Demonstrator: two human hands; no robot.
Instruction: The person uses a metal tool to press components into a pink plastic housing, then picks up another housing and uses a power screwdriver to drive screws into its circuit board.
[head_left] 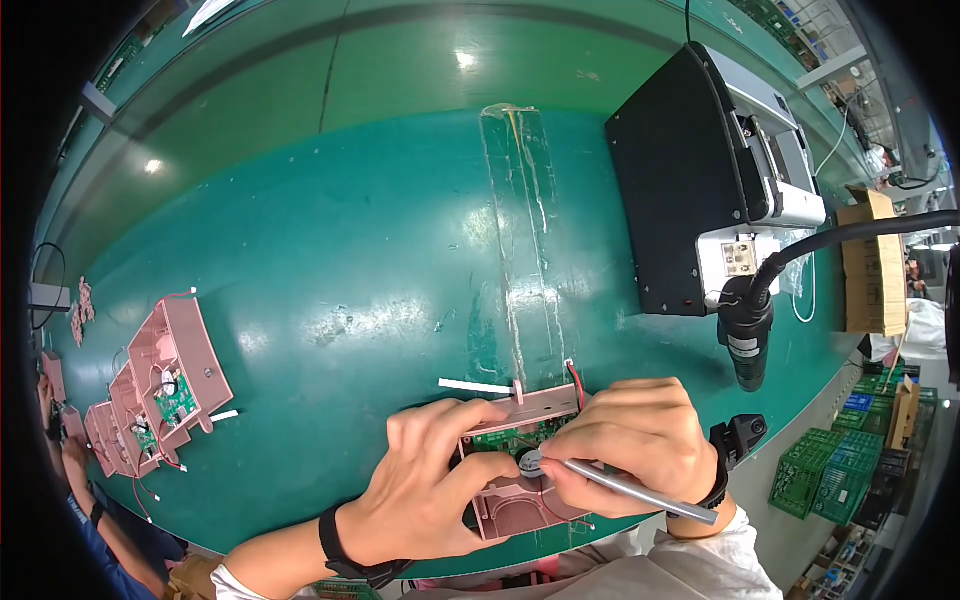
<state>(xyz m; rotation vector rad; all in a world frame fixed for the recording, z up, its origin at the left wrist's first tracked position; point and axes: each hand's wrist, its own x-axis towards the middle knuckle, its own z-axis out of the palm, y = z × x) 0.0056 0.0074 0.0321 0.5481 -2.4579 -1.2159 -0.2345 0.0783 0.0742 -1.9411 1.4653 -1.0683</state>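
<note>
1. Left hand point(430, 480): lower centre of the frame, fingers curled over the near edge of a pink plastic housing point(520, 500), gripping it from the left side. A black wristband sits on the wrist.
2. Right hand point(635, 445): just right of the left hand, fingers clenched around a slim metal tool point(630, 490). The tool shaft runs from the lower right up and left; its tip meets a small round grey component point(530, 462) at the centre of the housing.
3. Pink plastic housing: lies on the green bench point(350, 250) at lower centre, between both hands. A green circuit board point(515, 437) shows inside it, partly covered by the fingers. A red wire point(575, 380) rises from its upper right corner.
4. A small white strip point(475, 386) lies on the bench just above the left hand, touching the upper edge of the housing.
5. A clear tape strip point(525, 230) runs on the bench surface from upper centre down to the housing.
6. A row of similar pink housings point(165, 380) with green boards stands at the left of the frame, well apart from the hands. Another person's hand is near that row at the lower left edge.
7. A black and grey machine point(700, 170) occupies the upper right; a black hanging tool point(745, 335) on a hose hangs below it, right of the hands.
8. Green crates point(830, 470) stand at the far right, beyond the bench edge.
</note>
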